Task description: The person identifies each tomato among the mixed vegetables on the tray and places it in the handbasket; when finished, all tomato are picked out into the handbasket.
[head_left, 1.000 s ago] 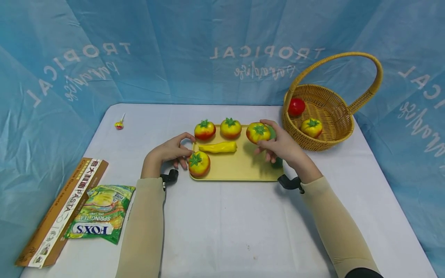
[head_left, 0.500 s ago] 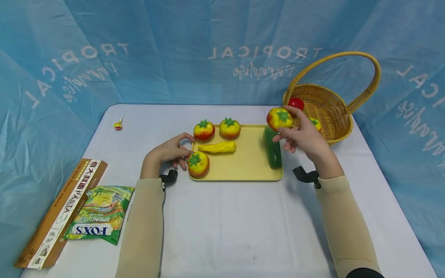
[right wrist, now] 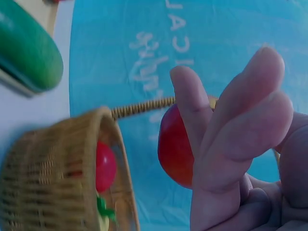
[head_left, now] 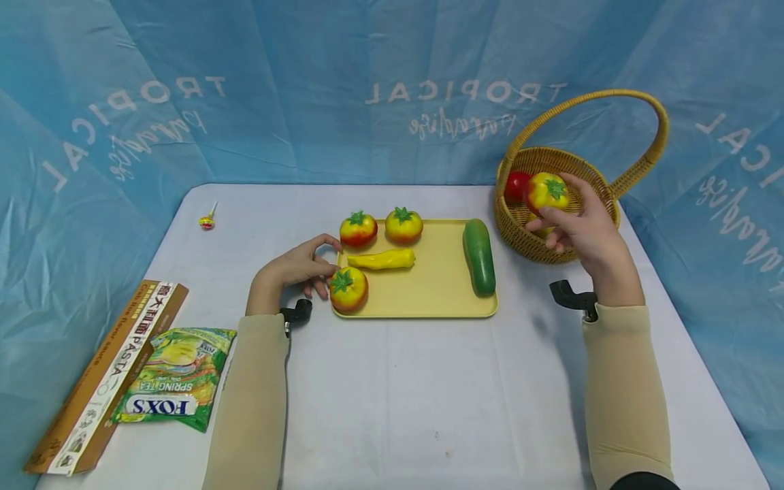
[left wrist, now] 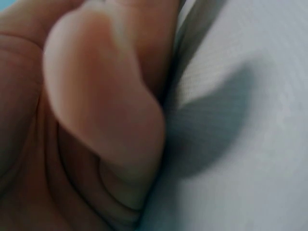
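My right hand pinches a yellow-and-red tomato with a green leafy top, holding it above the mouth of the wicker basket. Inside the basket are a red round fruit or vegetable and another yellow tomato, mostly hidden behind my fingers. In the right wrist view the held tomato's red side shows behind the fingers. My left hand rests at the left edge of the yellow tray, fingers loosely bent, beside a yellow-red tomato. Whether its fingertips grip the rim is unclear.
On the tray lie a yellow pepper, a green cucumber and two more yellow-red tomatoes at the back left. A lollipop, a brown pasta box and a green candy bag lie on the left. The basket's tall handle arches over it.
My right hand has carried the tomato rightward from above the tray to over the basket, uncovering the cucumber. The left hand has stayed at the tray's edge.
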`<state>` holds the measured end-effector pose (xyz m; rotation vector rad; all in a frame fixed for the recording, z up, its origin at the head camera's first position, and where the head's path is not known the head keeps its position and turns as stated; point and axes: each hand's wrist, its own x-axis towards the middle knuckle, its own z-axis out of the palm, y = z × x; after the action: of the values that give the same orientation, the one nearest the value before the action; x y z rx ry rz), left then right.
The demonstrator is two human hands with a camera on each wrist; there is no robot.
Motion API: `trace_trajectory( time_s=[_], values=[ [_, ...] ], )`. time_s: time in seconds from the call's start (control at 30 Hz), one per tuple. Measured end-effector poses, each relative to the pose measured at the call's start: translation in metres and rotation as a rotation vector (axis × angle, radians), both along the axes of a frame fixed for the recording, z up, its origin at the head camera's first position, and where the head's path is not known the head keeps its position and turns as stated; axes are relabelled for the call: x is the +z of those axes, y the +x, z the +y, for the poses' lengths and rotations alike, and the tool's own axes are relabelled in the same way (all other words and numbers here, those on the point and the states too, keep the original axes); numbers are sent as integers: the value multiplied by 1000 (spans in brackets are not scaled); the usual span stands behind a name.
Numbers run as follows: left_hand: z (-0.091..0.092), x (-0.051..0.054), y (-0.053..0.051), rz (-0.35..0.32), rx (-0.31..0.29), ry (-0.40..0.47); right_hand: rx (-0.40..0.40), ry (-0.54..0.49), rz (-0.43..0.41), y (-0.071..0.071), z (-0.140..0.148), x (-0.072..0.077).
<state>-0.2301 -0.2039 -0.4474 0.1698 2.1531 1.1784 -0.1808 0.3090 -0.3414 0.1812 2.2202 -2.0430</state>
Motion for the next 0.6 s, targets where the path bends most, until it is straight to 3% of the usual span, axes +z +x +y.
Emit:
trace_trajectory(
  time_s=[0.6],
  values=[
    [-1,0,0,1,-4,25,-156,-67,-46,-7,46,-21]
  ],
)
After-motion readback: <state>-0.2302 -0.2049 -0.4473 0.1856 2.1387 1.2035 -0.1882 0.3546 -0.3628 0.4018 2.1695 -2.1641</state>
